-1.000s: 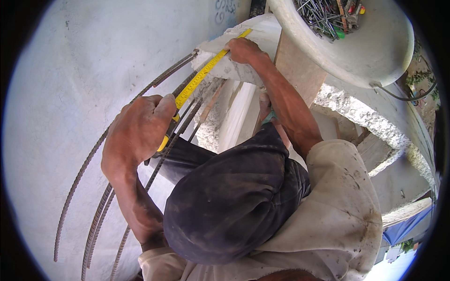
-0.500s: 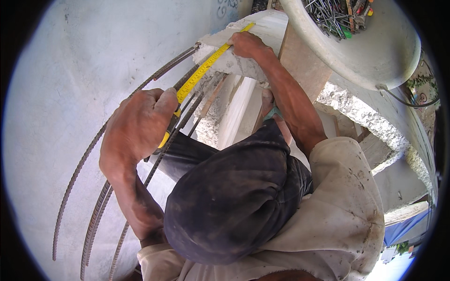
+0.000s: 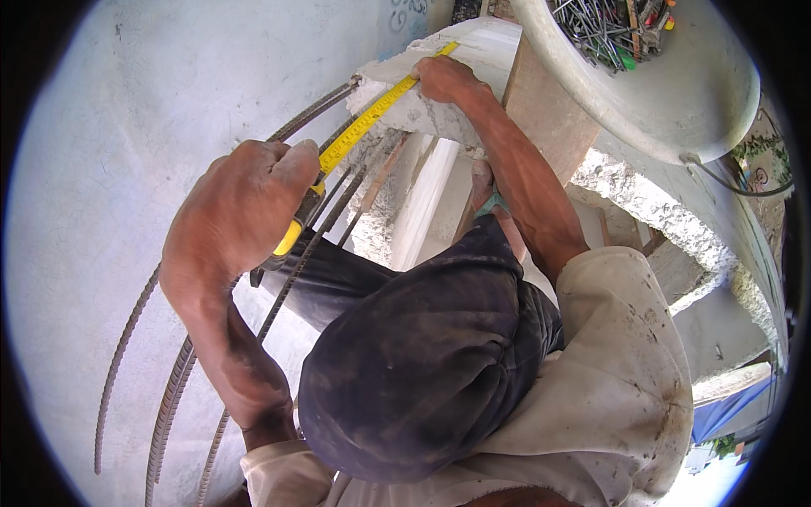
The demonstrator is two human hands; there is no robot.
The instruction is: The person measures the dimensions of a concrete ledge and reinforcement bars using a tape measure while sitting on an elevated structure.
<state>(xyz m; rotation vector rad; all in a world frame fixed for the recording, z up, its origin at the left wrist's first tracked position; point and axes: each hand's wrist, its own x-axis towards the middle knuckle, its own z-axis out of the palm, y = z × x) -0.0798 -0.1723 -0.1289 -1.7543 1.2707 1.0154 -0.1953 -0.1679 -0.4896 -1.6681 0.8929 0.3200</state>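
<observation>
My left hand (image 3: 241,207) is closed around the black and yellow case of a tape measure (image 3: 291,237). From the case a yellow blade (image 3: 367,127) runs up and to the right, past the ends of several rebars (image 3: 169,397), onto a broken concrete block (image 3: 427,114). Near the blade's far end, my right hand (image 3: 448,80) grips it with bent fingers on the concrete; the tip sticks out just past the hand. My left fingers' undersides are hidden behind the back of the hand.
A pale wall (image 3: 110,211) rises at the left, with long rebars bending along it. At the upper right hangs or stands a round bucket (image 3: 718,93) holding many nails (image 3: 587,34). Rough-edged concrete (image 3: 659,215) lies on the right. My knee in dark trousers (image 3: 405,372) fills the centre.
My left hand has shifted slightly left and up with the tape measure's case. My right hand has stayed in place on the blade.
</observation>
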